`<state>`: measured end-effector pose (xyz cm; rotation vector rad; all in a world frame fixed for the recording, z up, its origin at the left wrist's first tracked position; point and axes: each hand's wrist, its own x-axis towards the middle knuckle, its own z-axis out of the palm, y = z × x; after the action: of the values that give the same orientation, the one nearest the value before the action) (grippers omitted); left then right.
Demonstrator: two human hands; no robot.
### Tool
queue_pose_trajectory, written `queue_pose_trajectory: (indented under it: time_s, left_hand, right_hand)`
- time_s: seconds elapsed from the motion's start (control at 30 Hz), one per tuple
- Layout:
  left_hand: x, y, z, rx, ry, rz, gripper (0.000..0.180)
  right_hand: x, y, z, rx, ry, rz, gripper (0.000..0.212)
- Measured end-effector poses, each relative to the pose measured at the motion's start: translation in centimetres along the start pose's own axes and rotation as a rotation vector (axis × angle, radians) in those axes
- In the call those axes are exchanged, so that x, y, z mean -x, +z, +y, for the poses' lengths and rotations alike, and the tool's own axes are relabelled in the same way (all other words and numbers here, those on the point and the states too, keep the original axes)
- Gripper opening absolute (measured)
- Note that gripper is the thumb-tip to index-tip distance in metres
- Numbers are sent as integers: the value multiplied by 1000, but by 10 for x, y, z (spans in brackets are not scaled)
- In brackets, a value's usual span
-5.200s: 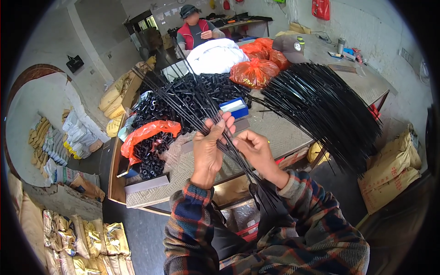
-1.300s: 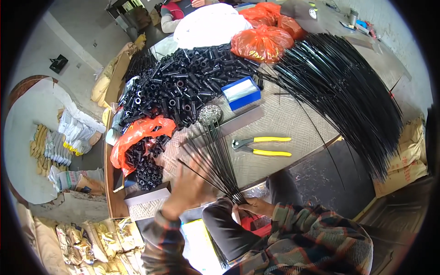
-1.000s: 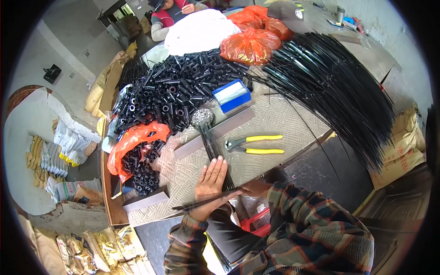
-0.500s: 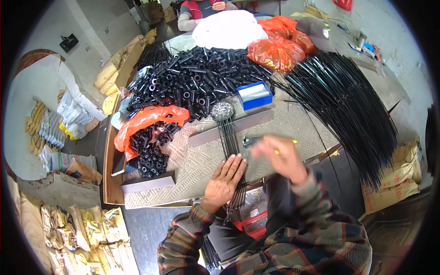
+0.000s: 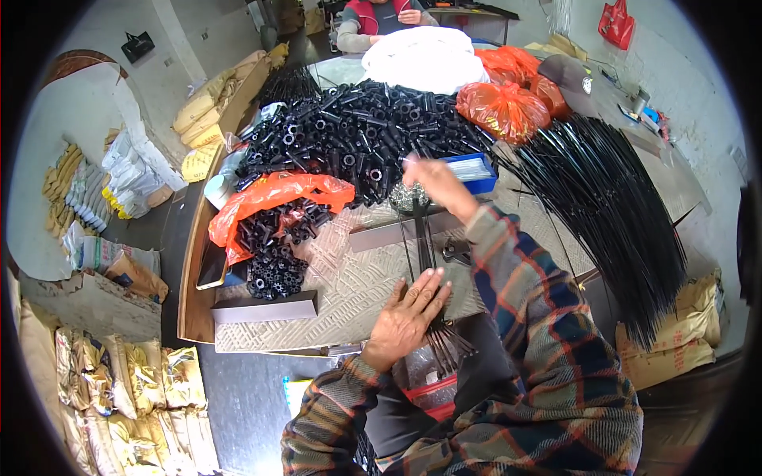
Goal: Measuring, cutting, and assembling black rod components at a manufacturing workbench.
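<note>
My left hand (image 5: 403, 319) lies flat with its fingers stretched over a bundle of thin black rods (image 5: 424, 246) that runs across the table and past its near edge. At the bundle's far end is a round cluster of small silvery metal pieces (image 5: 408, 197). Just above it is my right hand (image 5: 441, 184), its fingers drawn together at the tips; what they hold, if anything, is too small to make out. Dark-headed pliers (image 5: 456, 251) lie beside the rods, partly hidden by my right sleeve. A grey metal bar (image 5: 381, 237) lies crosswise by the rods.
Black tubular parts (image 5: 349, 127) are heaped at the back left, by an orange plastic bag (image 5: 274, 198). A blue box (image 5: 481, 178) stands behind my right wrist. Long black rods (image 5: 603, 214) overhang the right edge. Another person (image 5: 385, 20) sits across the table.
My right hand has moved from near the pliers, up and left, to the silvery cluster. My left hand stays flat on the rods. The whole view has shifted slightly.
</note>
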<state>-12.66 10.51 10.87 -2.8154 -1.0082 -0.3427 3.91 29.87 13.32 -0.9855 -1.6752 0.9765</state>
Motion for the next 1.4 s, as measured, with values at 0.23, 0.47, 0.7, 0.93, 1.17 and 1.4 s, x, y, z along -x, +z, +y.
queue_pose_trajectory:
  time_s: [0.23,0.47,0.7,0.93,1.17,1.4]
  left_hand:
    - [-6,-11,-2,192,-63,-17,75]
    - [-2,16,-6,282,-55,58,56]
    - [-7,2,-2,168,-80,-45,55]
    - [-9,-3,-8,303,-14,-89,59]
    - [-18,-11,2,43,-95,-145,61]
    - [-20,-7,0,78,-140,-176,55]
  right_hand:
    - [4,-37,-8,-332,-96,401,30]
    - [6,-100,11,803,-258,146,5]
    - [-4,-119,11,1121,-60,-202,4]
    - [5,-111,11,1177,-279,39,5]
    - [37,-48,-4,587,-324,-85,5]
    - [46,-45,13,690,-206,-134,5]
